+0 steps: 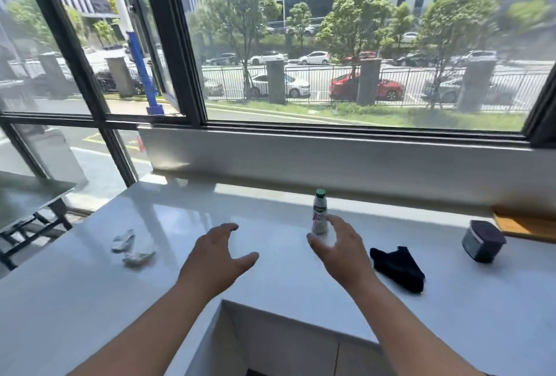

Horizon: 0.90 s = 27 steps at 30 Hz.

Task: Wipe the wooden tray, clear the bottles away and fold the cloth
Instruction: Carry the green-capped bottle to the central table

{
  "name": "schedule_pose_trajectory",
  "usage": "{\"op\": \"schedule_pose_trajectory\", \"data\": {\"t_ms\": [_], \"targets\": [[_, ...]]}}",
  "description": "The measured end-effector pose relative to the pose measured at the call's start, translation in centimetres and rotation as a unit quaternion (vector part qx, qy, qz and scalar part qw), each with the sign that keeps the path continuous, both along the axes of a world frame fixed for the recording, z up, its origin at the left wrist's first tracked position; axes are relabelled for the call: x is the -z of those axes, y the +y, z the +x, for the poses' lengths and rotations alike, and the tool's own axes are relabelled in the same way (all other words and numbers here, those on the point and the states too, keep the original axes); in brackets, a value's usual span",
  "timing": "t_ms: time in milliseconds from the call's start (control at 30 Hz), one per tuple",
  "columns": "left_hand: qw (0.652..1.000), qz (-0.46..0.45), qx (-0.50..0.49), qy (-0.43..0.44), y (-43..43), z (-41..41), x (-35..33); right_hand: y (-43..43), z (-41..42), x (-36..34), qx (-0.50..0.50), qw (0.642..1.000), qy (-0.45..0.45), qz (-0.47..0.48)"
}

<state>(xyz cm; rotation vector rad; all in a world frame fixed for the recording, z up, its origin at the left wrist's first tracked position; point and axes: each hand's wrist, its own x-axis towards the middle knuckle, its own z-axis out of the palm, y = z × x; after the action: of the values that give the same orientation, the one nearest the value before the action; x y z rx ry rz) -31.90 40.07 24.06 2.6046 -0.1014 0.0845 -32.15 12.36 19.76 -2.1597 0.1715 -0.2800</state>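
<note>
You are viewing one green-capped white plastic bottle [319, 213], one crumpled dark cloth [397, 267], two crumpled white tissues [134, 248], one dark lidded container [482, 240], one wooden tray [525, 224].

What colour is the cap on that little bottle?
Green, on the small white bottle, seen in the head view.

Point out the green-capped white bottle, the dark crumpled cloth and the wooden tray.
Green-capped white bottle [319, 213]: head view, label.
Dark crumpled cloth [397, 268]: head view, middle.
Wooden tray [529, 226]: head view, visible corner.

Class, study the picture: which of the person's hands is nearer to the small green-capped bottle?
Right. The right hand is open just in front of the bottle, fingers almost at it; the left hand hovers open farther to its left.
</note>
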Motion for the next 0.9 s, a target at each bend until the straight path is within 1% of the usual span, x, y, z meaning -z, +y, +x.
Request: {"op": "schedule_pose_trajectory", "data": {"t_ms": [167, 333, 500, 600, 767, 900], "targets": [[0.998, 0.010, 0.060, -0.003, -8.8, 6.4, -0.1, -8.0, 2.7, 0.1, 0.065, 0.998, 0.002, 0.012], [0.995, 0.030, 0.093, 0.004, -13.1, 11.5, 1.2, -10.6, 4.9, 2.4, 0.095, 0.995, 0.022, 0.030], [0.992, 0.029, 0.126, 0.011, -13.9, 16.9, 2.7, -11.0, 7.6, 3.4, 0.125, 0.990, 0.051, 0.029], [0.991, 0.015, 0.134, 0.015, -13.6, 20.8, 2.6, -11.1, 9.8, 2.4, 0.159, 0.985, 0.049, 0.033], [0.988, -0.012, 0.154, 0.026, -13.8, 26.5, 2.8, -11.3, 13.9, 0.0, 0.201, 0.979, 0.043, 0.005], [0.984, -0.021, 0.172, 0.039, -14.4, 29.4, 4.8, -10.1, 16.0, 1.4, 0.215, 0.975, 0.054, 0.005]]}}
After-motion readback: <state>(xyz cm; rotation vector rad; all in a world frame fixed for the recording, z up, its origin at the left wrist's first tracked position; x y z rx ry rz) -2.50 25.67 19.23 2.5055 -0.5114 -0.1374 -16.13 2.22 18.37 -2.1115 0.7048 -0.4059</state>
